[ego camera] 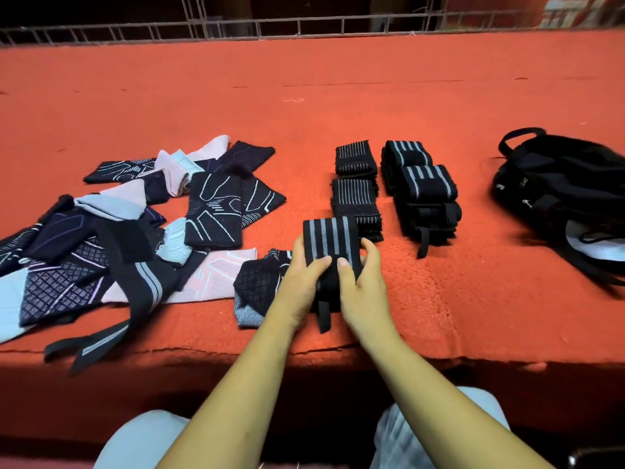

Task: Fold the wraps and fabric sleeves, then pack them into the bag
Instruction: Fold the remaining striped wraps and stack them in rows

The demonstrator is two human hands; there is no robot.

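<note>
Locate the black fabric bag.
The black fabric bag lies at the head view's far right on the red carpet, right of the folded black striped wraps.

Right of the right hand (367, 286), the red fuzzy cloth surface (473, 299) lies open as far as the black fabric backpack (558, 184). Just beyond both hands, two rows of folded black striped wraps (358, 198) bar the way. The black grey-striped elastic wrap (329, 243) they grip fills the gap between the hands. Left of the left hand (299, 279), a loose heap of patterned fabric sleeves (135, 231) crowds the cloth.

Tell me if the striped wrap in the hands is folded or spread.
Folded: the striped wrap is a compact bundle between left hand and right hand, one short strap dangling.
</note>
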